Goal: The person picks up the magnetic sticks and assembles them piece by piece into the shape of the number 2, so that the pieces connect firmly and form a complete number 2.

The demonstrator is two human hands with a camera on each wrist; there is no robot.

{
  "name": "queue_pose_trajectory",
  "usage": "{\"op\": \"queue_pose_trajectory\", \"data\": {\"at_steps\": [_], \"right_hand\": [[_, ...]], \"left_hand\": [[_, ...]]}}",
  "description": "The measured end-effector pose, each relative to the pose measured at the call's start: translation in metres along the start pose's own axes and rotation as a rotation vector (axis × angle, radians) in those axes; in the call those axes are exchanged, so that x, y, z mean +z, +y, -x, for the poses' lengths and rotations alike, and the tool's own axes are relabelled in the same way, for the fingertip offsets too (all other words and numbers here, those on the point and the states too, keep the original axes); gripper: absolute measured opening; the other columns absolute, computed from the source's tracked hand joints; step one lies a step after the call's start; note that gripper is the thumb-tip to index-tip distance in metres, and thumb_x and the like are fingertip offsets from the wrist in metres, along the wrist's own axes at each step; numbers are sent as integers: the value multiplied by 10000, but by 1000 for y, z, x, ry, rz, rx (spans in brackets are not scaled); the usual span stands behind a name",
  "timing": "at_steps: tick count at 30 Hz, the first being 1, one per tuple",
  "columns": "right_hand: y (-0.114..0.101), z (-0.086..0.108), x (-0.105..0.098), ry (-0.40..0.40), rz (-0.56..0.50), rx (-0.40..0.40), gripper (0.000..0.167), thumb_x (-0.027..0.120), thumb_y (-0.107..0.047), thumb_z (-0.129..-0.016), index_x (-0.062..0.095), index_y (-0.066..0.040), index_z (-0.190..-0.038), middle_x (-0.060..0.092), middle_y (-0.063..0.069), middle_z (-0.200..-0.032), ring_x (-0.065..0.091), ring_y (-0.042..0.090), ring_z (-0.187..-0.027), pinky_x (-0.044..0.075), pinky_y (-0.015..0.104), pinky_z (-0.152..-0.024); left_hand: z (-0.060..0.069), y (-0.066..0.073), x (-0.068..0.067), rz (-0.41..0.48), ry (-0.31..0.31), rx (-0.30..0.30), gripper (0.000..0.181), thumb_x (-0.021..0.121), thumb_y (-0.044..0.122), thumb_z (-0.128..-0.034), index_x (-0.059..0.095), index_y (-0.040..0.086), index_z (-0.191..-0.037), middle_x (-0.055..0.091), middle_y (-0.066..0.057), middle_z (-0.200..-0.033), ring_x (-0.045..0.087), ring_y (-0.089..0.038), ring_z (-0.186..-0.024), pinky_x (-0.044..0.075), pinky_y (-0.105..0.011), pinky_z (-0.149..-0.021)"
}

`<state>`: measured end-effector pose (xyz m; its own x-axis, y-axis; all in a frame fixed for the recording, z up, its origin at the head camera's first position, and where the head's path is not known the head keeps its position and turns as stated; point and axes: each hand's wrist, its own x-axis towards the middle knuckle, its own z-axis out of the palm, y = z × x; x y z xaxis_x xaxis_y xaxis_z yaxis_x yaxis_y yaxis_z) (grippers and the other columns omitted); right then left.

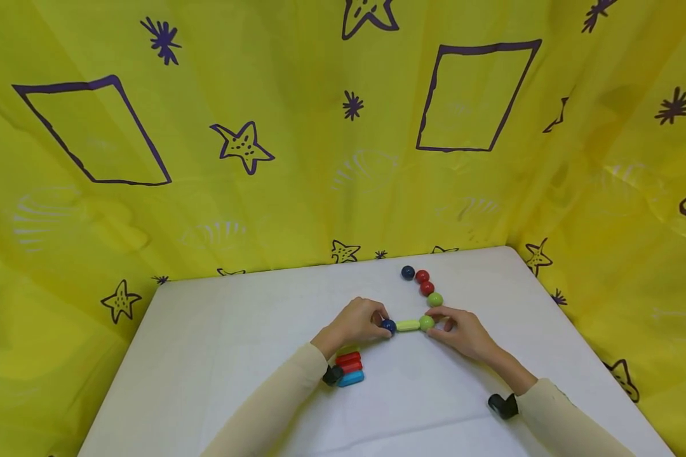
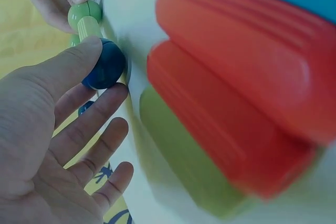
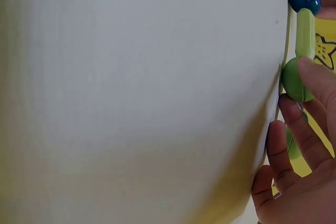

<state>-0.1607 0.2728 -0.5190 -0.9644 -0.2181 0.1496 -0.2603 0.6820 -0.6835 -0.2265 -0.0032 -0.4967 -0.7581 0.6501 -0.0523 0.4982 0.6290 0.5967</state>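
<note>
Rod (image 1: 408,325) on the table (image 1: 234,355), a ball at each end.
Left hand (image 1: 359,320) pinches the blue ball (image 1: 388,326), right hand (image 1: 467,333) the green ball (image 1: 426,324); I'd keep both in line and press evenly. Left to right, I count four bars (image 1: 351,367) (two red, one blue, one green), four more balls (image 1: 427,289) beyond (one blue, two red, one green).
</note>
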Motion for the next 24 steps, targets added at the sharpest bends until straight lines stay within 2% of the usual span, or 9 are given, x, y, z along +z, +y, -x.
{"op": "queue_pose_trajectory", "data": {"at_steps": [6,14,18,24], "right_hand": [[-9,-3,10,3,-4,-39,341,825,-127,-873,720,-79,-1194,723,-2,-976,516,76,-698,427,233,-610],[-25,-19,23,-57,-19,-77,325,809,-138,-891,718,-70,-1195,741,22,-1000,517,81,-681,440,227,-607],[-32,-32,31,-82,-15,-71,324,798,-148,-903,711,-69,-1205,734,33,-1013,506,102,-682,431,228,-603],[-42,-52,45,-106,-8,-18,341,787,-165,-918,704,-113,-1244,719,11,-1046,525,137,-736,444,243,-642]], "left_hand": [[10,-5,-10,-6,-5,-25,254,863,275,-853,776,133,-1046,707,92,-849,592,-57,-819,505,-241,-818],[26,-21,-24,-15,31,-14,246,852,223,-862,774,101,-1062,747,21,-916,627,-95,-863,517,-273,-841],[33,-32,-29,-2,64,-28,256,833,211,-879,768,88,-1093,746,9,-948,622,-108,-863,521,-274,-825],[44,-49,-32,9,133,-65,253,795,189,-915,762,101,-1149,747,-1,-996,593,-150,-889,492,-322,-841]]}}
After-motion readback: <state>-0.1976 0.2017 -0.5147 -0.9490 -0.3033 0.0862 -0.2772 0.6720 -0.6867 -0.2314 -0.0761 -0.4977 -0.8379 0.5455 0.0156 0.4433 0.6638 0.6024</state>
